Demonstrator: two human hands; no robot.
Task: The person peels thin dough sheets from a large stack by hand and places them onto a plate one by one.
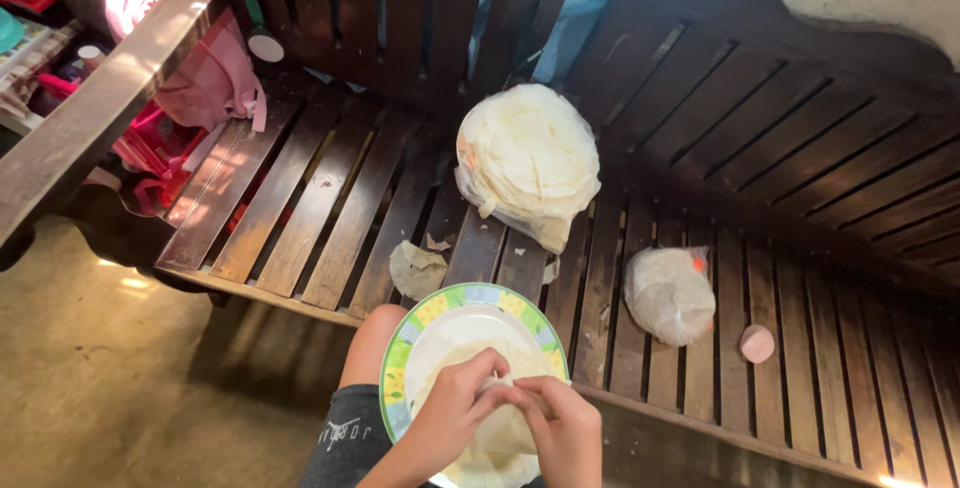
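The person is sitting by a dark wooden bench (330, 198) with a plate (440, 313) resting on the knee, and both hands are working over a thin pale wrapper (500, 438) that is lying on the plate. The left hand (455, 408) is curling in from the left and the right hand (565, 428) is meeting it from the right, the fingertips of both pinching the same small fold of wrapper near the middle of the plate, so the hands are touching or nearly so. It looks as though a single sheet is being peeled or folded; doing that well would seem to call for a light pinch at the very edge, a slow pull kept low and flat against the plate, and the other hand holding the rest down so the sheet is not tearing. On the bench just beyond the plate a torn scrap (416, 268) is lying, and farther back a big stack of wrappers in a clear bag (528, 160) is leaning against the slats. To the right a smaller bagged bundle (669, 294) is sitting, with a small pink round thing (757, 343) just beside it. Pink cloth (205, 78) is hanging at the bench's left end.
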